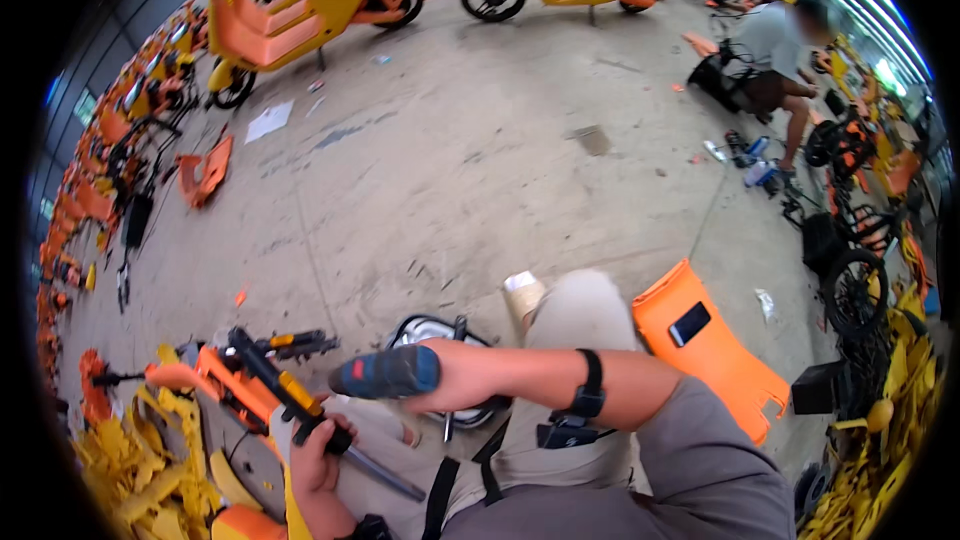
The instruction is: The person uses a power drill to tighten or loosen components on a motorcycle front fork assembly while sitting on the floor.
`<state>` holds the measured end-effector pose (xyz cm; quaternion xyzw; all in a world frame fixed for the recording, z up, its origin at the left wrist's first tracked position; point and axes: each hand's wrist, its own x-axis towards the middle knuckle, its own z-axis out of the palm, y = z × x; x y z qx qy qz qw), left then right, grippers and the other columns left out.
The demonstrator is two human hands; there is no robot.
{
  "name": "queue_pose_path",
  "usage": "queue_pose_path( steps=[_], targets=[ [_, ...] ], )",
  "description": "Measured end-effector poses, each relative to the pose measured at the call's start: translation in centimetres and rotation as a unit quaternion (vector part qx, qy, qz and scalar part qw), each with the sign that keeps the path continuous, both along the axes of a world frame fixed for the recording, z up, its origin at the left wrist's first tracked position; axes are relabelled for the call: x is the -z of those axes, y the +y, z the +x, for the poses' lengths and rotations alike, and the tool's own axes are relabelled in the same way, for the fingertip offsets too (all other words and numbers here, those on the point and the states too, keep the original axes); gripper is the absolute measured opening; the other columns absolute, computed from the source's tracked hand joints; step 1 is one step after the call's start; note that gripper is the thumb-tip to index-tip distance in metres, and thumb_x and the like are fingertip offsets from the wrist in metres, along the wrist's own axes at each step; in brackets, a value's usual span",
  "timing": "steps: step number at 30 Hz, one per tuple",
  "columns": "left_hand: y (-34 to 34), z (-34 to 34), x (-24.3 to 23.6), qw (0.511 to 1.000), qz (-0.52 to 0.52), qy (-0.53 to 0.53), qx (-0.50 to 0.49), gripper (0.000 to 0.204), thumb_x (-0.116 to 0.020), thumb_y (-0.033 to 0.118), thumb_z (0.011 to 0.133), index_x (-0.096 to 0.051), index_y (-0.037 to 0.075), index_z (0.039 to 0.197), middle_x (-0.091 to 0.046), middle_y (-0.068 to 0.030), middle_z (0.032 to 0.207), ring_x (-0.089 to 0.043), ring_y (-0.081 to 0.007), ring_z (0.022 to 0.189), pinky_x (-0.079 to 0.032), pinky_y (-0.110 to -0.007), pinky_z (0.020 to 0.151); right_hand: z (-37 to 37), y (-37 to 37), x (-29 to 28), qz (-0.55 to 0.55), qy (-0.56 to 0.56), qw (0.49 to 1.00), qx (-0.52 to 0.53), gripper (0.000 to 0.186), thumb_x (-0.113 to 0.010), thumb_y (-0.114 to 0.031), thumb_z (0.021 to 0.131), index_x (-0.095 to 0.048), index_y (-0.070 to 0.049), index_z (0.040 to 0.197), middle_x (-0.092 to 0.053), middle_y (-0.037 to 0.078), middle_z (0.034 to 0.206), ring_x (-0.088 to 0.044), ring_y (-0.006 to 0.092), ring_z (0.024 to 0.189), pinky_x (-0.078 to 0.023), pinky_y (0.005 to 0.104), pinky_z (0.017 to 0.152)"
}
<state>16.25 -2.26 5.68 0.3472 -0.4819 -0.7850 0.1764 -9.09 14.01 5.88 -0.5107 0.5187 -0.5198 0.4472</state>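
Note:
My right hand (460,375) is closed round a blue and black cordless drill (390,372), its body pointing left. The drill's grip is hidden by the hand. Below and left of it, my left hand (315,455) grips a long black and yellow part (285,388) with a grey tube (385,472) sticking out toward my lap; it looks like a scooter fork. The drill's front end lies close to this part, but I cannot tell if they touch. Beneath my right forearm is a silver and black scooter part (430,330) on the floor.
An orange panel (715,370) with a phone (690,324) on it lies right of my knee. Yellow plastic scraps (150,460) are heaped at left, more at right. Yellow and orange scooters (290,25) stand at the back. Another person (775,50) bends over parts at far right.

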Motion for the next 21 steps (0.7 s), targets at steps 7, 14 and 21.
queue_pose_path(
  steps=[7,14,21],
  targets=[
    [-3.3,0.4,0.2,0.996,-0.063,-0.059,0.007,0.043,-0.064,0.019,0.093,-0.050,0.003,0.130,-0.062,-0.0113,0.086,-0.062,-0.0232,0.071,-0.052,-0.034,0.058,-1.5,-2.1,0.0,0.195,-0.451,0.855,0.164,0.007,-0.067,-0.009,0.080,-0.063,-0.004,0.084,-0.065,0.008,0.080,-0.063,0.0183,0.063,-0.054,0.0328,0.060],
    [-3.6,-7.8,-4.7,0.984,0.155,0.049,-0.072,0.027,-0.061,0.027,0.101,-0.059,0.009,0.120,-0.062,-0.0045,0.092,-0.061,-0.0163,0.079,-0.052,-0.031,0.060,-2.2,-1.5,-0.4,0.154,-0.490,0.828,0.227,0.015,-0.066,-0.016,0.086,-0.063,-0.004,0.094,-0.066,0.007,0.084,-0.064,0.0170,0.068,-0.054,0.0328,0.065],
    [-5.0,-13.0,1.4,0.978,0.186,0.064,-0.065,0.020,-0.064,0.025,0.099,-0.057,0.006,0.098,-0.061,-0.0071,0.090,-0.063,-0.0194,0.080,-0.057,-0.028,0.066,-2.9,-1.2,-0.1,0.173,-0.489,0.820,0.241,0.023,-0.069,-0.024,0.089,-0.065,-0.006,0.104,-0.068,0.006,0.088,-0.065,0.0163,0.070,-0.054,0.0323,0.064]
  ],
)
